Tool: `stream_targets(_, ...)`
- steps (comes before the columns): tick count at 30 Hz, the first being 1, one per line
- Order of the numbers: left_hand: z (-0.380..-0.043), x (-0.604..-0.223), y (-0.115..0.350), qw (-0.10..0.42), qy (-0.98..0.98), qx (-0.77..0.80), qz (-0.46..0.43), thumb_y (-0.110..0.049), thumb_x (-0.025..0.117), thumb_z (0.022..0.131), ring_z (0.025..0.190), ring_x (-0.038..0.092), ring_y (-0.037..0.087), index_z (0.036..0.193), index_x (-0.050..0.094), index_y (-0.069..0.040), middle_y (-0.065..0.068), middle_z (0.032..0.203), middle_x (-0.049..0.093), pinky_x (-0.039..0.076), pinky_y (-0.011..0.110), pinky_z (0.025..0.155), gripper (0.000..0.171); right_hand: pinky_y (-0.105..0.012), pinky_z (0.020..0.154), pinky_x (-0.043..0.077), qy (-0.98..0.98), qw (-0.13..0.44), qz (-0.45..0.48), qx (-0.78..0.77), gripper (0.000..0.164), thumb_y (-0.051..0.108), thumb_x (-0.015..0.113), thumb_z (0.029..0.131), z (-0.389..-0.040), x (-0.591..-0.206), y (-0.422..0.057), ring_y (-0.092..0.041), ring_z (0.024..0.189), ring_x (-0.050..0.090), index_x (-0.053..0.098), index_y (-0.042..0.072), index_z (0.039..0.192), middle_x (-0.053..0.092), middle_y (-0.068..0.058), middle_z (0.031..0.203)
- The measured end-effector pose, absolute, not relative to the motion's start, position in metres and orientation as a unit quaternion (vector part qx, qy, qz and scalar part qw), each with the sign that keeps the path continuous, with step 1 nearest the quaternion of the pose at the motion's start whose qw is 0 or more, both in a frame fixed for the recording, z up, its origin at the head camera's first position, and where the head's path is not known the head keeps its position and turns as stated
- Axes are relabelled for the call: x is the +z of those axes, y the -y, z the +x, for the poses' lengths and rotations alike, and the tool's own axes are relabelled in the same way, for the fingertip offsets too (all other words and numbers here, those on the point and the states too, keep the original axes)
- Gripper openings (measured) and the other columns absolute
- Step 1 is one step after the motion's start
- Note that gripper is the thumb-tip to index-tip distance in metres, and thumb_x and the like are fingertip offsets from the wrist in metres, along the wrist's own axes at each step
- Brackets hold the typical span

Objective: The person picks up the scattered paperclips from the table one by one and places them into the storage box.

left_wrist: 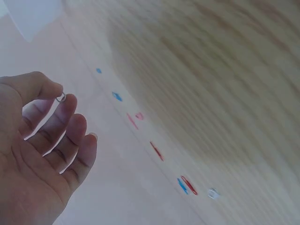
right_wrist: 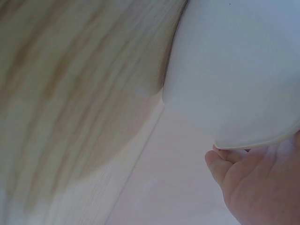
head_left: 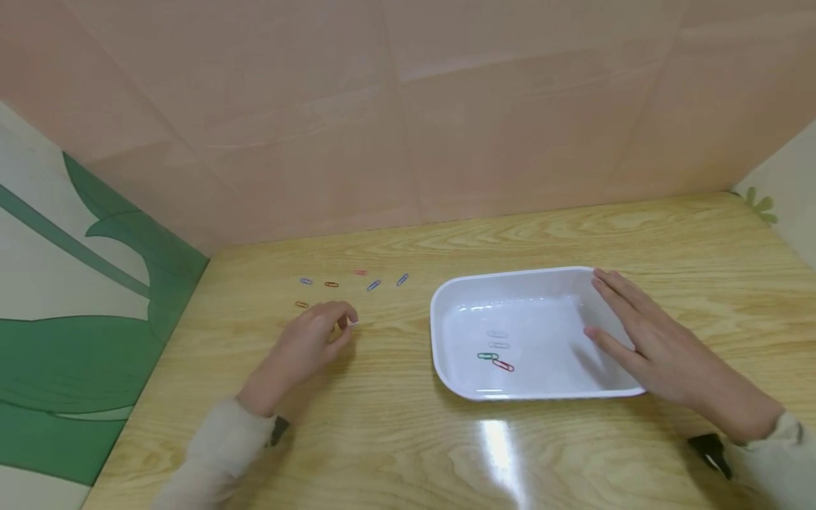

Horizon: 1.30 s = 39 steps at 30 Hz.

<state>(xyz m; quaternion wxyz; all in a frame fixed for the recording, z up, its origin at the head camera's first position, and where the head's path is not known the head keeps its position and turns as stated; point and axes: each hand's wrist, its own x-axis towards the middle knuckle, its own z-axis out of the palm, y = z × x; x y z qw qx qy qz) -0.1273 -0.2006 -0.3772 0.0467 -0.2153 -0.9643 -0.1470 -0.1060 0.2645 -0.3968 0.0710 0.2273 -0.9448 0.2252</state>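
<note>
My left hand (head_left: 309,338) is above the table, left of the tray, pinching a small pale paper clip (left_wrist: 61,97) between thumb and forefinger. In the left wrist view the other fingers are loosely bent. A white rectangular tray (head_left: 446,386) stands to the right. My right hand (head_left: 659,343) rests on its right rim, fingers extended at the far corner and thumb over the inside. Inside the tray lie a green paper clip (head_left: 487,356), a red paper clip (head_left: 503,365) and two pale paper clips (head_left: 499,346).
Loose clips lie on the table's left part: a pink clip (head_left: 360,273), a red clip (head_left: 331,285), an orange-brown clip (head_left: 302,304) and blue clips (head_left: 373,285). A clear clip (left_wrist: 213,193) shows in the left wrist view. A pinkish wall (head_left: 408,142) rises behind the table.
</note>
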Motion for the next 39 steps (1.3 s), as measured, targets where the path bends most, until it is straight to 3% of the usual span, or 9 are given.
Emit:
stream_targets(10, -0.132, -0.373, 0.182, 0.087, 0.951, -0.153, -0.256, -0.005, 0.068, 0.087, 0.077, 0.061, 0.015, 0.097, 0.069, -0.011, -0.002, 0.086, 0.069, 0.048, 0.024, 0.064, 0.012, -0.023, 0.124, -0.004, 0.946, 0.057, 0.221, 0.229, 0.075, 0.03, 0.058, 0.1, -0.106, -0.396, -0.265, -0.033, 0.154, 0.011, 0.018, 0.004, 0.158, 0.015, -0.016, 0.166)
stream_targets(26, -0.136, -0.365, 0.152, 0.099, 0.936, -0.178, -0.286, -0.004, 0.067, 0.089, 0.084, 0.064, 0.017, 0.098, 0.07, -0.011, -0.001, 0.091, 0.071, 0.052, 0.026, 0.068, 0.012, -0.032, 0.126, -0.002, 0.947, 0.052, 0.22, 0.229, 0.076, 0.031, 0.058, 0.099, -0.107, -0.396, -0.265, -0.037, 0.154, 0.012, 0.017, 0.003, 0.158, 0.014, -0.017, 0.166)
stream_targets(39, -0.137, -0.357, 0.132, 0.121, 0.92, -0.166, -0.333, -0.004, 0.066, 0.088, 0.083, 0.063, 0.011, 0.1, 0.069, -0.011, -0.001, 0.095, 0.072, 0.053, 0.021, 0.067, 0.014, -0.029, 0.126, -0.004, 0.948, 0.047, 0.217, 0.228, 0.077, 0.031, 0.058, 0.099, -0.106, -0.396, -0.265, -0.035, 0.154, 0.01, 0.016, 0.004, 0.158, 0.014, -0.016, 0.166)
